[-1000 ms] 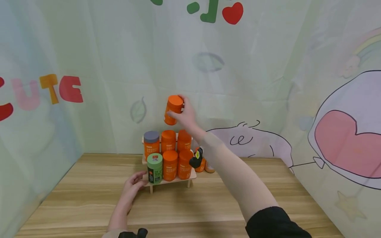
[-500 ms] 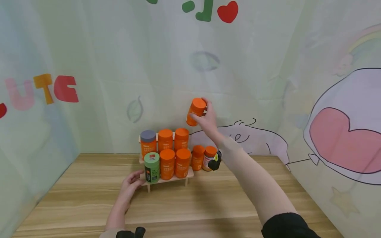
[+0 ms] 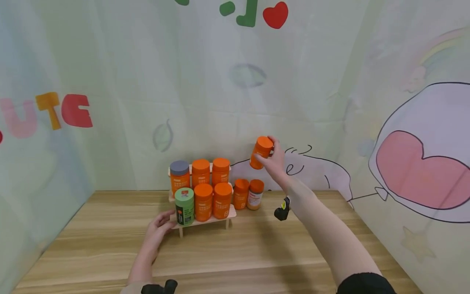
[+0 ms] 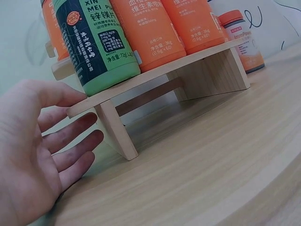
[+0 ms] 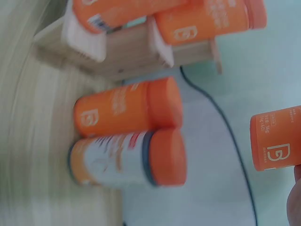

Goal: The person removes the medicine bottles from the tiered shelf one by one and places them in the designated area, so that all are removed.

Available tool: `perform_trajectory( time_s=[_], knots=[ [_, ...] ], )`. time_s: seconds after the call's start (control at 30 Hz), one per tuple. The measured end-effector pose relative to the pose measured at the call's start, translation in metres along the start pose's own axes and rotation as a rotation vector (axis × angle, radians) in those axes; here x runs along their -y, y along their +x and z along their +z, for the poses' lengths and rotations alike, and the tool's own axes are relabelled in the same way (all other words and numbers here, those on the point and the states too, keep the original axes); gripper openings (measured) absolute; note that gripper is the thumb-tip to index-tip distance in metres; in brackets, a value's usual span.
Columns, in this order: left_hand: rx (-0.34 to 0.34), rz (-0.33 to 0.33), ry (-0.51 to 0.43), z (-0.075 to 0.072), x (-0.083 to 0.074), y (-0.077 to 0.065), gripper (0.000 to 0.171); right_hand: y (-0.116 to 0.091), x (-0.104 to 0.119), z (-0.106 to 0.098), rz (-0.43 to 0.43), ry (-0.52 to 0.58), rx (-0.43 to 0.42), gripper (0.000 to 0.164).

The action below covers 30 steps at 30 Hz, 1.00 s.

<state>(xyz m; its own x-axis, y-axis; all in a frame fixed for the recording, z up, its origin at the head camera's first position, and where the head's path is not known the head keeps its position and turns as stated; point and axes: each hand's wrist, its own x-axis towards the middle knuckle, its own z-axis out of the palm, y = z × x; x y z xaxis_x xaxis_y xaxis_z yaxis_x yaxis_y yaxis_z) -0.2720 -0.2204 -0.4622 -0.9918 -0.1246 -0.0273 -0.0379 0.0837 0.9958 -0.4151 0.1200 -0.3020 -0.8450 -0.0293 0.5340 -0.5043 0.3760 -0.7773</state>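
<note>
In the head view, my right hand (image 3: 273, 161) grips an orange jar (image 3: 261, 152), raised in front of the back cloth and slightly tilted. Part of that jar (image 5: 280, 139) shows at the right edge of the right wrist view, with a fingertip below it. My left hand (image 3: 158, 230) rests at the left front corner of a two-step wooden rack (image 3: 211, 221). In the left wrist view, the thumb lies along the rack's corner while loosely bent fingers (image 4: 70, 134) hang beside its leg. Closest to this hand stands a green jar (image 3: 184, 206).
Orange jars (image 3: 203, 202) fill the rack's two steps, one with a grey lid (image 3: 179, 168). Right of the rack, an orange jar (image 3: 240, 194) and a white-labelled jar (image 3: 255, 194) stand on the wooden table (image 3: 227, 261). A printed cloth (image 3: 205, 81) hangs behind.
My right hand has carried the orange jar rightward from above the rack, then lower, over the right side of the two jars on the table. The left hand stays at the rack.
</note>
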Motion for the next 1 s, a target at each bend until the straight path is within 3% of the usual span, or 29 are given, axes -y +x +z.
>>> perform_trajectory(
  time_s=[0.5,1.0],
  knots=[
    [0.009,0.007,-0.004,0.0,0.0,-0.001,0.054,-0.034,-0.051,-0.03,0.088,-0.061,-0.024,0.074],
    [0.001,0.011,-0.005,0.001,0.001,0.0,0.053,-0.062,-0.079,-0.033,0.185,-0.084,0.024,0.073]
  ],
)
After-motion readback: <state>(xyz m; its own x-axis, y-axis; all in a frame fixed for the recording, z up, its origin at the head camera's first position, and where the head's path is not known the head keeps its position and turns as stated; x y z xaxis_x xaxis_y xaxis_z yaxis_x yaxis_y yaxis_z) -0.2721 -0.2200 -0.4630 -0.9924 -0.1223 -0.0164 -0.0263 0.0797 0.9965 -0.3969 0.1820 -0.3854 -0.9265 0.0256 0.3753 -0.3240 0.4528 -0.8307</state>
